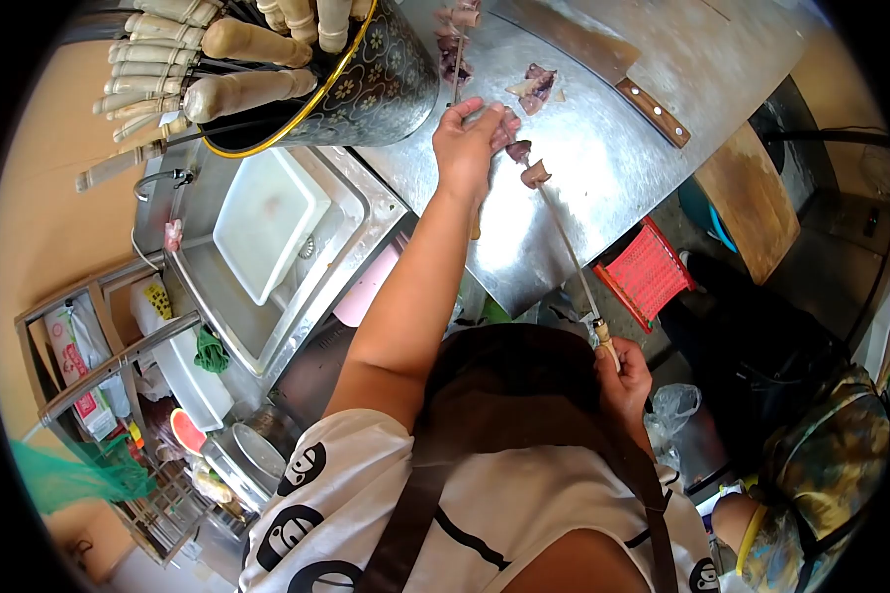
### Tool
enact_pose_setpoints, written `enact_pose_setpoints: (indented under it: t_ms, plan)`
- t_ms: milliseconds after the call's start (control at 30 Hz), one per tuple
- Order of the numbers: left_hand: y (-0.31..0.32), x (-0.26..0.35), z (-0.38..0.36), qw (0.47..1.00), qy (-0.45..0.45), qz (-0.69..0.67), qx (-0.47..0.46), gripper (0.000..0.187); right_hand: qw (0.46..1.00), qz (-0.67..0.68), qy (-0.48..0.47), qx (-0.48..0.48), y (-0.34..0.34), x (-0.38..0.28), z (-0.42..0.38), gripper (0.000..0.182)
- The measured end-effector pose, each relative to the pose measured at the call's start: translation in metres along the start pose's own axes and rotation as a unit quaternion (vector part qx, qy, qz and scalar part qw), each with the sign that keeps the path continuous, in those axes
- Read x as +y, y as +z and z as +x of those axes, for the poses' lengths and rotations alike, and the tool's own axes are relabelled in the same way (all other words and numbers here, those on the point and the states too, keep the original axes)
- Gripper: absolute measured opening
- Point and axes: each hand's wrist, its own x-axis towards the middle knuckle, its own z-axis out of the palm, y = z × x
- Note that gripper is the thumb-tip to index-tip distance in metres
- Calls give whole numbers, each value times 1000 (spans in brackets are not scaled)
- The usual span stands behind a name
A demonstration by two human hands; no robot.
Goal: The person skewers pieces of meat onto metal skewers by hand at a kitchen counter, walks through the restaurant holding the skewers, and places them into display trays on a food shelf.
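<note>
My right hand (623,378) is closed around the wooden handle (606,344) of a long metal skewer (568,242). The skewer slants up and left over the steel table (509,242), with dark pink meat pieces (535,175) threaded towards its far end. At that end, my left hand (470,143) has its fingers closed on a piece of meat (507,123); the skewer's tip is hidden there. Just beyond lies another skewer loaded with meat (453,54). Loose meat scraps (536,89) rest to the right of my left hand.
A large knife with a wooden handle (653,112) lies on the table's far right. At upper left, a patterned bucket (381,84) holds several wooden-handled skewers. A sink (351,212) with a white tray (267,222) is left; a red stool (648,274) and another person's camouflage sleeve (831,455) are right.
</note>
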Motion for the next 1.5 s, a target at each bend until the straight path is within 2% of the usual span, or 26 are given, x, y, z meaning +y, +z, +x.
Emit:
enact_pose_setpoints:
  t_ms: [67, 300, 700, 900, 967, 1067, 1400, 1500]
  plan:
    - [4, 1, -6, 1000, -11, -12, -16, 30, 1000, 3, -4, -7, 0, 3, 0, 14]
    - [4, -3, -1, 1000, 12, 0, 14, 30, 1000, -12, -4, -8, 4, 6, 1, 16]
    - [-5, -3, 10, 997, 8, -67, 49, 18, 999, -41, 9, -10, 3, 12, 0, 18]
    - [-7, -5, 8, 996, -7, -77, 54, 20, 999, -36, 3, -1, 2, 15, 0, 19]
    - [-4, 1, 3, 998, -58, -26, 22, 20, 998, -65, -11, 1, 3, 10, 0, 19]
    - [-6, 3, 7, 998, -66, -21, -3, 21, 998, -67, -17, 3, 2, 11, 0, 19]
    - [-5, 4, 9, 991, -97, -94, 7, 16, 999, -41, -1, -1, 3, 17, 2, 18]
    - [-4, 5, 10, 992, -89, -84, 19, 15, 999, -44, -27, -3, 3, 18, 2, 18]
